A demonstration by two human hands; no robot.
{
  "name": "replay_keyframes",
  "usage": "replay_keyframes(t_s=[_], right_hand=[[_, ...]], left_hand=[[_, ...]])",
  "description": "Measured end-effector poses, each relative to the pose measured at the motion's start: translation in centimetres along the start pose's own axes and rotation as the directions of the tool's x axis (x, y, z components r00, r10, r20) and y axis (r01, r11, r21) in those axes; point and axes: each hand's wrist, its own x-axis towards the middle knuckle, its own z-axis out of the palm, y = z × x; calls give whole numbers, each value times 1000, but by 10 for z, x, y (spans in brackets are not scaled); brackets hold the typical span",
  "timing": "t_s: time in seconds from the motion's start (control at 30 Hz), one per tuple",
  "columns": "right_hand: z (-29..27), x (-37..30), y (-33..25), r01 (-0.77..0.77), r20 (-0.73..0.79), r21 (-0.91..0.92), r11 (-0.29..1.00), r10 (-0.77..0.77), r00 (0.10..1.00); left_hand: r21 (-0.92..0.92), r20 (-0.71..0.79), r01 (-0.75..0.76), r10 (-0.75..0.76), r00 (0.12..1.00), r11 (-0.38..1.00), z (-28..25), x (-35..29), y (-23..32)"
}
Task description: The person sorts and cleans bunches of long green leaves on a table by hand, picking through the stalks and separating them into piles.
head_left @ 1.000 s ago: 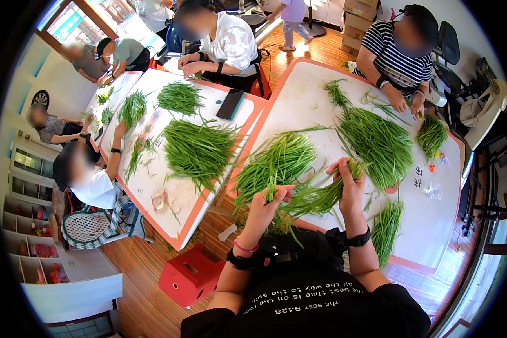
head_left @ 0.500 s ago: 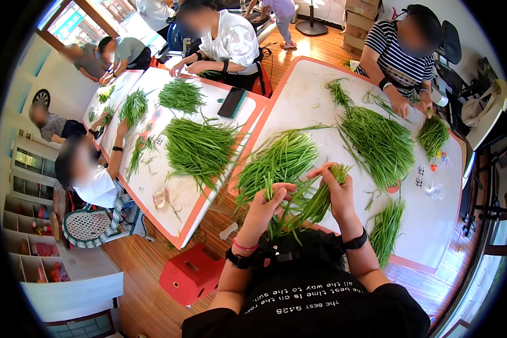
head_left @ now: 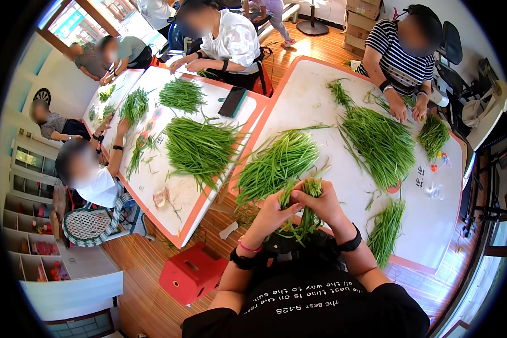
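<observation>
My left hand [head_left: 277, 213] and my right hand [head_left: 323, 201] are together at the near edge of the right-hand table. Both are closed on long green stalks that look like chives. The right hand grips a bunch of chives [head_left: 312, 186], its cut ends pointing up between thumb and fingers. A smaller clump [head_left: 288, 193] is in the left hand, whose thumb meets the right hand. Leafy tips hang below the hands toward my lap. Just beyond them lies a large chive pile [head_left: 279, 160] on the white tabletop.
More chives lie to the right in a large heap [head_left: 380, 146] and a near bundle [head_left: 386, 234]. Across the table a person in a striped shirt [head_left: 403, 59] handles a small bunch [head_left: 432, 135]. The left table [head_left: 200, 93] holds piles and a phone [head_left: 232, 102]. A red stool [head_left: 192, 273] stands lower left.
My hands have come together and their grips have tightened round the stalks. The left hand has moved right to meet the right one. Across the table the co-worker's hands have shifted slightly.
</observation>
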Motion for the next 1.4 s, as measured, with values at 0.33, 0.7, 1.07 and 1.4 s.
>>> replay_keyframes(t_s=[0.33, 0.7, 1.07, 1.4], right_hand=[[-2, 1, 2, 1, 20, 45, 999, -2, 1000], [-7, 3, 8, 25, -123, -27, 999, -28, 992], [-19, 3, 4, 253, -385, 23, 967, -225, 895], [-4, 2, 4, 4, -92, 34, 999, -1, 996]], left_hand=[[-187, 161, 119, -89, 983, 975, -3, -2, 5], [-201, 22, 76, -73, 997, 977, -10, -6, 23], [-194, -257, -90, 38, 966, 977, -10, -2, 21], [-116, 10, 49, -48, 999, 992, -7, -1, 7]])
